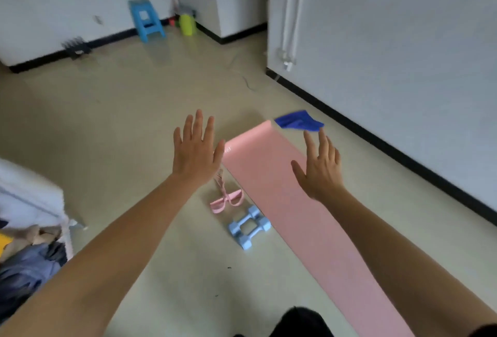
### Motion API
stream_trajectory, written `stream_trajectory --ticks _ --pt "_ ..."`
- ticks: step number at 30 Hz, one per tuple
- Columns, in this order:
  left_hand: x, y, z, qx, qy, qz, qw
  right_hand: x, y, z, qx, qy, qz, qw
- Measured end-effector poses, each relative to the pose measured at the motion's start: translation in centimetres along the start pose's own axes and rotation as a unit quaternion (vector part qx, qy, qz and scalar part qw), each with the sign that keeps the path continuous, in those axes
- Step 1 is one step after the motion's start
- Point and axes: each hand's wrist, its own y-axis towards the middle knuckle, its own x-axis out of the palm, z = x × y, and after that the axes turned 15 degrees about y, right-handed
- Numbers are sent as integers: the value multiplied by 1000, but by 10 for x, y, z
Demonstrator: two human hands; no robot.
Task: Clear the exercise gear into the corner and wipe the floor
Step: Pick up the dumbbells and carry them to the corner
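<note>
A long pink exercise mat (290, 218) lies unrolled on the floor, running from the bottom right toward the middle. Left of it sit two light blue dumbbells (248, 227) side by side and a pink pedal resistance band (226, 196). A blue cloth (298, 121) lies crumpled at the mat's far end. My left hand (197, 151) is held out above the floor, fingers spread, holding nothing. My right hand (320, 167) hovers over the mat, also spread and empty.
A blue plastic stool (146, 19) and a green bottle (187, 24) stand in the far corner. A dark hand gripper (76, 47) rests by the left wall. A white piece of furniture with clothes (24, 256) is at the left. A cable (243, 75) trails near the right wall.
</note>
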Motion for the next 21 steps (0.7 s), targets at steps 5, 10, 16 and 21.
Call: stream_trajectory --ticks 5,10,16,21 --pt "65 72 47 78 -24 -54 995 24 19 54 115 -8 0 993" --pt "133 99 83 113 9 -124 986 72 44 107 227 33 -21 973" --pt "221 125 109 175 -45 -245 953 149 44 139 374 109 -66 919" --pt "330 139 135 230 -84 -339 909 253 27 152 488 203 -96 844"
